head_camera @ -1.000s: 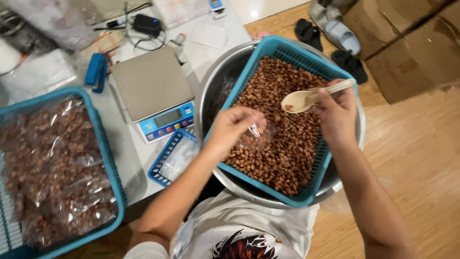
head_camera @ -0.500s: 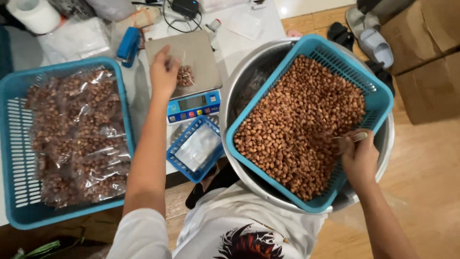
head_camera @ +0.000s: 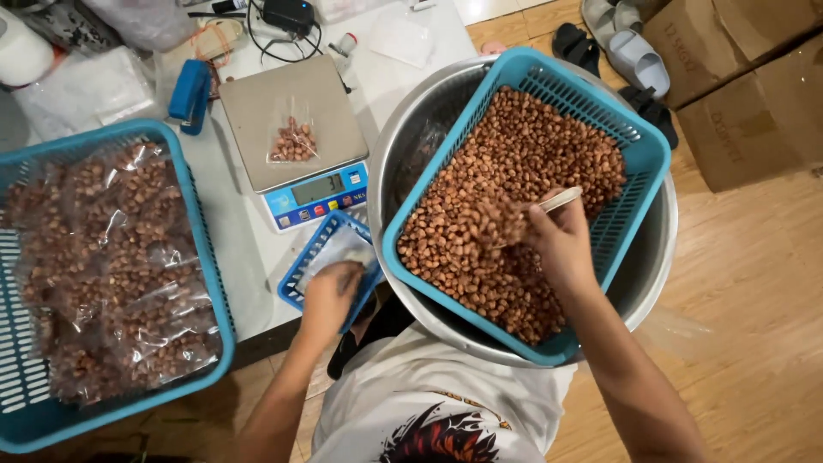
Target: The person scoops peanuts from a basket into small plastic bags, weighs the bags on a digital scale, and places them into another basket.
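Large blue basket point(head_camera: 204, 257): at the far left on the desk point(head_camera: 236, 231), packed with sealed clear bags of peanuts point(head_camera: 111, 257).
Stapler point(head_camera: 189, 93): blue, behind that basket, just beside the scale.
Scale point(head_camera: 296, 137): grey platter with a blue display front, standing between the large basket and the metal bowl.
Small bag point(head_camera: 293, 141): clear, holding a few peanuts, lying on the scale's platter.
Small blue tray point(head_camera: 300, 273): in front of the scale at the desk's edge, holding empty clear bags point(head_camera: 330, 255).
Left hand point(head_camera: 330, 296): down in the small tray, fingers curled onto the empty bags; whether they have pinched one cannot be told.
Metal bowl point(head_camera: 656, 249): large and round, right of the scale, carrying the tilted basket.
Blue peanut basket point(head_camera: 639, 159): resting aslant in the bowl, full of loose red-brown peanuts point(head_camera: 514, 171).
Right hand point(head_camera: 561, 244): over the loose peanuts, fingers clenched around the handle of a pale spoon.
Spoon point(head_camera: 557, 201): its handle end juts out above the hand; its bowl is hidden among the peanuts.
Cardboard boxes point(head_camera: 746, 94): on the wooden floor at the far right, with sandals point(head_camera: 630, 56) near them.
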